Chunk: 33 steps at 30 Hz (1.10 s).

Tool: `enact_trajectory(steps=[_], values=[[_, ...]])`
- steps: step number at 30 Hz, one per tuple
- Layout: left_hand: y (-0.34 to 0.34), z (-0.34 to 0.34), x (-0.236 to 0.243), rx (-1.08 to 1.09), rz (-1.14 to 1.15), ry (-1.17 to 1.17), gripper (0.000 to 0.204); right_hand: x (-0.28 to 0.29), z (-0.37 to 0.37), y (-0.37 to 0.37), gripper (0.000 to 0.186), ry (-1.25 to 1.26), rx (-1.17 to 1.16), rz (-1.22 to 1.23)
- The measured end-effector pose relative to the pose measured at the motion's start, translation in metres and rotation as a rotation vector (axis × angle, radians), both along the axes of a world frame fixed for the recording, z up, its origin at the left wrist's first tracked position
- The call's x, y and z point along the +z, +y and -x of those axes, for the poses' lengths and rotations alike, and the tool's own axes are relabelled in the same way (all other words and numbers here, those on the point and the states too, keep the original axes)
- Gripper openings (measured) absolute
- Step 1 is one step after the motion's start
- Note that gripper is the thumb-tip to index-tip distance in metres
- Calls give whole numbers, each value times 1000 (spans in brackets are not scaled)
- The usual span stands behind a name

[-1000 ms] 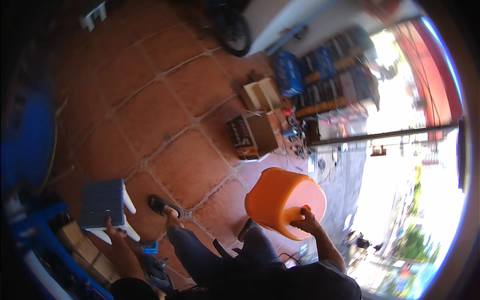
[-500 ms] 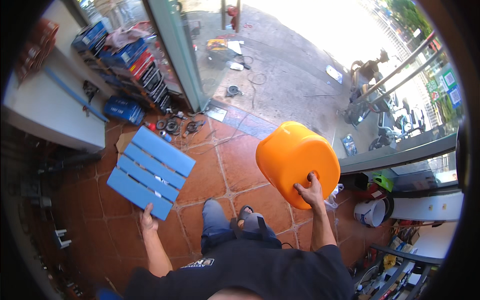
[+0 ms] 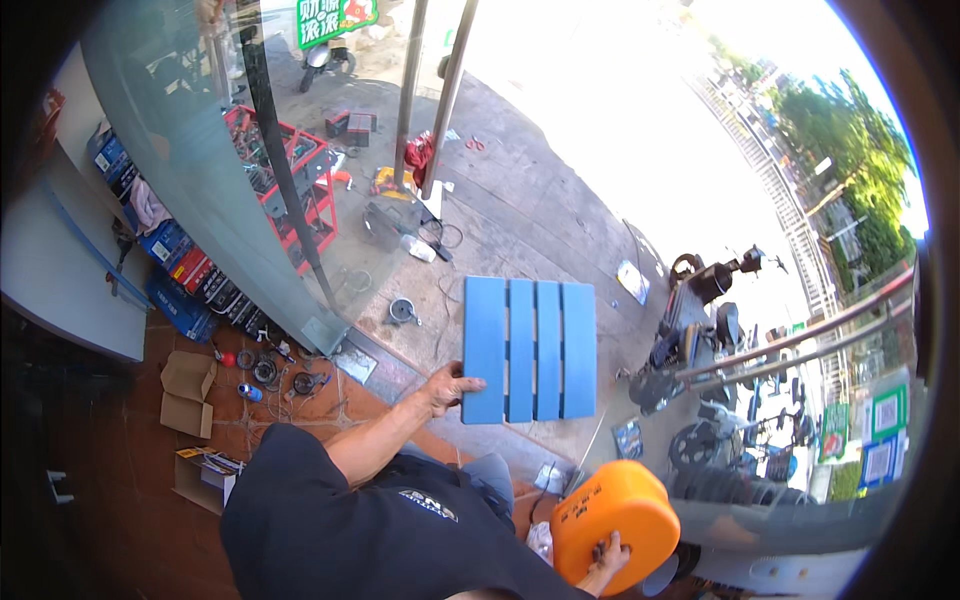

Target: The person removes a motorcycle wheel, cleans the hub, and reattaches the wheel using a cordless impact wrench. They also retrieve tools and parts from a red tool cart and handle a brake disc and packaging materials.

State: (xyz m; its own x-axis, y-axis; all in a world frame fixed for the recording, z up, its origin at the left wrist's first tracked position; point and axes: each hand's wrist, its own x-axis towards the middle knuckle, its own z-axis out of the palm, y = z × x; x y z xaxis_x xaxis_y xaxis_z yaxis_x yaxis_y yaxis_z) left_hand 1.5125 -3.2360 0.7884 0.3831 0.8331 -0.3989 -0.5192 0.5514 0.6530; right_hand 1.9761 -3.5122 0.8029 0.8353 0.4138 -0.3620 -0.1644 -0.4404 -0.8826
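- Left hand (image 3: 447, 390) has a blue slatted top (image 3: 520, 365), right of the glass door (image 3: 190, 180)
- Right hand (image 3: 610, 555) grips an orange plastic thing (image 3: 618, 508), way further right of that door
- Both lifted, neither set down yet

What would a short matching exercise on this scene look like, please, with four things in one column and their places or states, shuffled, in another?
Things
1. blue slatted stool
2. cardboard boxes
3. orange plastic stool
4. tool cart

Places or states
A. on the tiled floor
B. red-framed, outdoors
C. held in the right hand
D. held in the left hand

Right pairs: 1-D, 2-A, 3-C, 4-B.
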Motion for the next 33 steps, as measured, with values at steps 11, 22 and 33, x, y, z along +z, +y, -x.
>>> enact_trajectory(steps=[11, 22, 33], values=[[338, -94, -74, 67, -145, -89, 69, -190, -79, 418, 48, 111, 281, 77], [644, -28, -71, 509, -248, 80, 68, -157, -133, 943, 39, 245, 407, -266], [965, 123, -107, 1150, 73, 25, 54, -125, -44, 1390, 17, 115, 557, -174]])
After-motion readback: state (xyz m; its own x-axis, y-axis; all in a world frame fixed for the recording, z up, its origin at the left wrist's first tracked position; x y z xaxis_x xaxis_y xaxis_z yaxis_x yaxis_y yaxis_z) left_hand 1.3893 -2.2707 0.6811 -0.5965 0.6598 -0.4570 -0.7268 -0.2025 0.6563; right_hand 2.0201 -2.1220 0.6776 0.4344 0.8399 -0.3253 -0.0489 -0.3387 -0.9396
